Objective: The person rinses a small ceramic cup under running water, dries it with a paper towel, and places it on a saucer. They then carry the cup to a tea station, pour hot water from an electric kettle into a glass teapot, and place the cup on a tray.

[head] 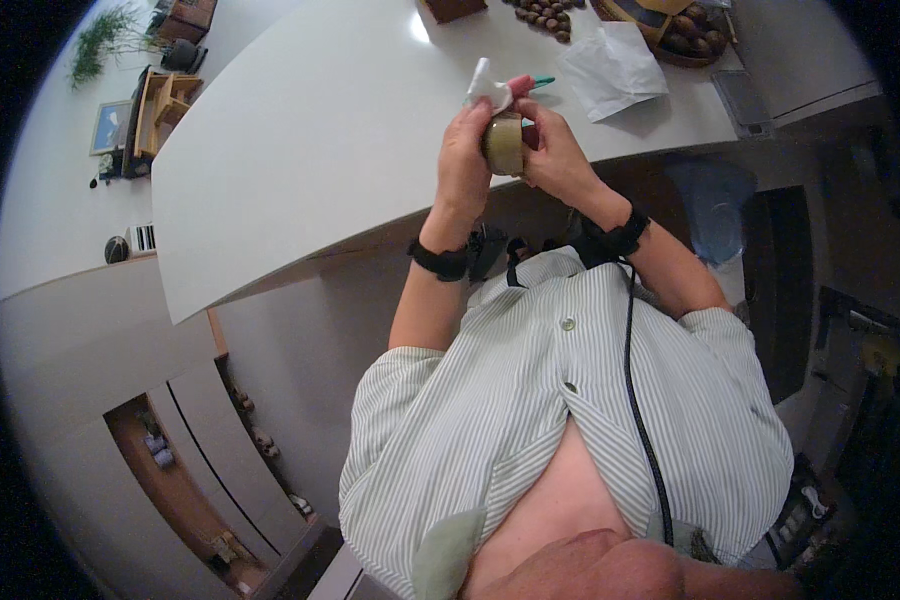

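Observation:
My right hand (562, 154) grips a roll of clear brownish packing tape (505, 146) just above the table's near edge. A red part with a teal tip (532, 84) juts out beyond the fingers, apparently a tape dispenser, mostly hidden by the hands. On the other side of the roll, my left hand (465, 154) pinches a small crumpled white piece, perhaps paper or plastic (489, 88), between thumb and fingers. Its palm side rests close against the roll. To the right, a creased white paper bag or sheet (615, 71) lies on the white table (307, 142).
Round brown nuts (547, 16) lie at the far side, near a dark brown box (454, 9). A basket (694, 41) with more brown round items stands far right. A grey flat device (742, 101) sits by the right edge. Below hangs a bluish clear plastic container (712, 210).

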### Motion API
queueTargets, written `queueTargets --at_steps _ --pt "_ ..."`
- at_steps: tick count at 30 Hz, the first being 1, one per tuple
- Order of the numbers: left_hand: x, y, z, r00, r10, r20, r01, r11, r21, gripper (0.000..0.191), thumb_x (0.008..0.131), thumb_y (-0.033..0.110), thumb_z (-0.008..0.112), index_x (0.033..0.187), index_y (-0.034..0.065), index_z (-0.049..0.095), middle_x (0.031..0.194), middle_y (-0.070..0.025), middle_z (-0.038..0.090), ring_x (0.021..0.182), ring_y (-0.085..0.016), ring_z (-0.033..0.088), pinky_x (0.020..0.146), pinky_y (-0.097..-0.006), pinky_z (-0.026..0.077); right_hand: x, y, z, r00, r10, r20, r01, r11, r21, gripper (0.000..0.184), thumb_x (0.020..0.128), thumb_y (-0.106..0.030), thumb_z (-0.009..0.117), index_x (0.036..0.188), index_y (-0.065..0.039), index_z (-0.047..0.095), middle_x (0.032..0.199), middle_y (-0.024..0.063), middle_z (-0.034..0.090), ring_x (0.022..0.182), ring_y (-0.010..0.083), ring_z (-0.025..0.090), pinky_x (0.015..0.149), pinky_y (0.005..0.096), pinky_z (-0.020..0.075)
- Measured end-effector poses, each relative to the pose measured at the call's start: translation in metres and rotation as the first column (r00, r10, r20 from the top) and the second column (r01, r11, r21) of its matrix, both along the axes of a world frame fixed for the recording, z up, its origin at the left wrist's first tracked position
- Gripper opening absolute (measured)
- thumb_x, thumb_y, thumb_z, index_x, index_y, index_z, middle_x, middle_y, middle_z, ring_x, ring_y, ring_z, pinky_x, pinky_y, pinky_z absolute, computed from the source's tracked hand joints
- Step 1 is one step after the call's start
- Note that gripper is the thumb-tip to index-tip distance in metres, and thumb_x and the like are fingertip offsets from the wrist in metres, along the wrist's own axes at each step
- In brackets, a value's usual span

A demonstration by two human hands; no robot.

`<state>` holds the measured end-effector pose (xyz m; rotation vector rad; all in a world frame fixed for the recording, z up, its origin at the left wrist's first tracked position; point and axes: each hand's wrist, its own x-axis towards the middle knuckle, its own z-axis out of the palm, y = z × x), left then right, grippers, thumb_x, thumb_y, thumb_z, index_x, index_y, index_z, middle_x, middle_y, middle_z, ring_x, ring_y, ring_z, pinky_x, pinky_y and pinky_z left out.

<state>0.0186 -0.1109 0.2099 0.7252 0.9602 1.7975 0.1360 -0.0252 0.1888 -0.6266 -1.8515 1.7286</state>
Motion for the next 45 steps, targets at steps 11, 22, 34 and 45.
queueTargets --at_steps 11,22,34,45 --pt "-0.001 -0.013 -0.040 0.660 -0.226 0.716 0.170 0.974 0.152 0.050 0.110 0.025 0.034 0.157 0.0076 0.042 0.159 -0.0155 0.047 0.146 -0.031 0.045 0.120 -0.0544 0.037 0.007 0.055 -0.009 0.836 -0.547 0.041 0.467 0.749 0.471 0.016 0.095 -0.012 0.070 0.096 -0.003 0.057 0.071 0.0142 0.072 0.068 0.0247 0.076 0.059 0.0371 0.0552" --pt "-0.080 -0.112 -0.079 0.549 0.287 0.785 -0.339 0.935 -0.104 0.046 0.106 0.025 0.045 0.149 0.0160 0.054 0.132 -0.0170 0.059 0.134 -0.034 0.051 0.119 -0.0626 0.033 -0.069 0.009 -0.062 0.934 -0.232 0.273 0.014 0.785 0.620 0.018 0.088 -0.014 0.068 0.088 0.002 0.060 0.076 0.0256 0.068 0.074 0.0466 0.068 0.067 0.0516 0.0545" --pt "-0.071 -0.128 -0.058 0.526 0.292 0.799 -0.370 0.924 -0.094 0.052 0.105 0.030 0.045 0.154 0.0127 0.047 0.151 -0.0193 0.048 0.144 -0.040 0.043 0.121 -0.0637 0.032 -0.113 0.016 -0.093 0.952 -0.201 0.231 0.009 0.774 0.634 0.030 0.091 -0.022 0.071 0.089 0.006 0.061 0.081 0.0310 0.068 0.078 0.0496 0.068 0.069 0.0531 0.0554" --pt "-0.080 -0.115 -0.067 0.821 0.377 0.429 -0.346 0.926 -0.152 0.049 0.110 0.028 0.042 0.155 0.0098 0.045 0.151 -0.0160 0.053 0.139 -0.034 0.051 0.123 -0.0588 0.034 -0.074 0.007 -0.064 0.916 -0.190 0.354 -0.019 0.860 0.510 0.054 0.087 -0.046 0.072 0.092 0.008 0.069 0.079 0.0277 0.070 0.071 0.0450 0.071 0.062 0.0531 0.0578"
